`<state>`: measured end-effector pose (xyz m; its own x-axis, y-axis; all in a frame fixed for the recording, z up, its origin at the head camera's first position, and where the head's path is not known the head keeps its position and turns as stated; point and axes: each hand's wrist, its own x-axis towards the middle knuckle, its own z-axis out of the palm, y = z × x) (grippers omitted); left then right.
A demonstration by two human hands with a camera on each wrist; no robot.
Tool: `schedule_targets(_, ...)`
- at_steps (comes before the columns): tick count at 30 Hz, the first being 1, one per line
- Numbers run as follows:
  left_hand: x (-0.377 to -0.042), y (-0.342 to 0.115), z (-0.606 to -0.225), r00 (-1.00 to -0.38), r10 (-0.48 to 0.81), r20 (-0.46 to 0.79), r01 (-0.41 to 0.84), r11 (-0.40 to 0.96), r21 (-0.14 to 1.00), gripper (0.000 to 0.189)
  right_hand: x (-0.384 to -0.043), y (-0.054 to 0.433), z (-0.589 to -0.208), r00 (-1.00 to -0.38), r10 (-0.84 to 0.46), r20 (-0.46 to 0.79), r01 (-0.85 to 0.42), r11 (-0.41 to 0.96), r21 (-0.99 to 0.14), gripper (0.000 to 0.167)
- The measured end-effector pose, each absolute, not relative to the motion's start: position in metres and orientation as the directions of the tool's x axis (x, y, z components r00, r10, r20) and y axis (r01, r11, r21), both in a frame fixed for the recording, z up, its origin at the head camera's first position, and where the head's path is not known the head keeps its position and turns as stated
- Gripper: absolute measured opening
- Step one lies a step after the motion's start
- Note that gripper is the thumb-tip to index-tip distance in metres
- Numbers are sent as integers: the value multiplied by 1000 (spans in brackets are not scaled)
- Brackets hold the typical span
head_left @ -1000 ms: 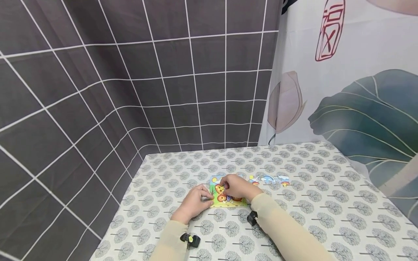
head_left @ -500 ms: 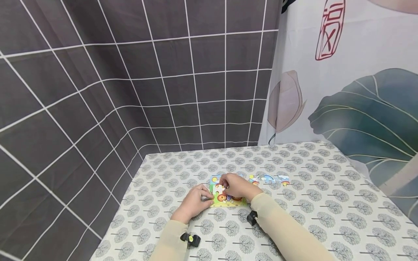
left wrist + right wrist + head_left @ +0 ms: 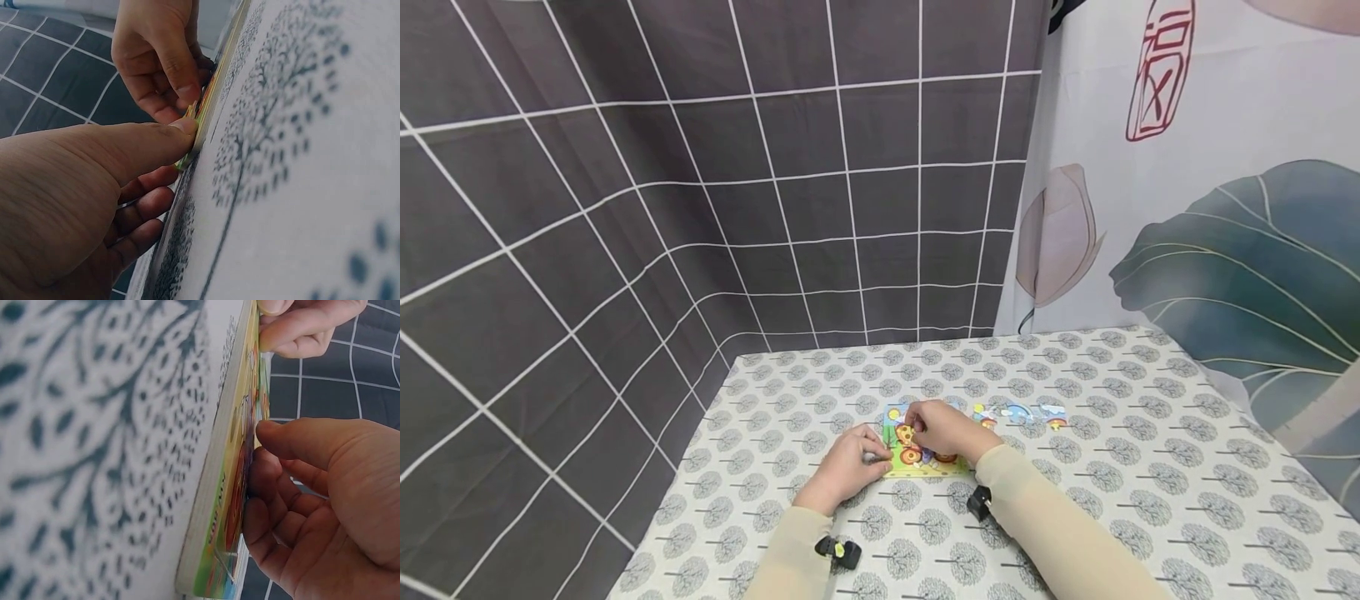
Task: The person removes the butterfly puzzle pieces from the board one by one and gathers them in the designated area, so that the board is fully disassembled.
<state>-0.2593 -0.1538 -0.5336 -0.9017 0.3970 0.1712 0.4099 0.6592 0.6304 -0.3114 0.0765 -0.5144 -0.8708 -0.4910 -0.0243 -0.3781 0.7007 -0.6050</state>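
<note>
A colourful jigsaw puzzle board [image 3: 934,471] lies flat on the table; its thick edge shows in the right wrist view. My right hand [image 3: 951,429] reaches over it from the right, thumb and fingertips pinching a yellow and orange puzzle piece [image 3: 903,434] on its left half. At the board's left edge, my left hand [image 3: 847,469] pinches the near left edge of the piece between thumb and index finger. In the left wrist view the puzzle piece [image 3: 191,111] stands a little off the board between both hands. The right hand hides much of the board's upper right.
Several loose puzzle pieces [image 3: 1018,413] lie in a row on the table, right of the board. The table carries a tree-print cloth [image 3: 1105,517]. A dark grid curtain [image 3: 805,250] and a white printed curtain [image 3: 1075,250] hang behind.
The puzzle piece looked white half a second ago, perhaps tilted and catching light; its yellow and orange picture shows again now. Both hands have stayed in nearly the same place.
</note>
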Motion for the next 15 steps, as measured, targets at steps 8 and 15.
schedule_targets(8, -259, -154, -532, -906, 389, 169, 402, 657, 638, 12, -311, 73, -512, -877, -481, 0, -386, 704, -597, 15)
schedule_targets(15, -259, -155, -533, -899, 396, 188, 418, 649, 636, 11, -309, 76, -511, -875, -484, -2, -372, 675, -637, 16)
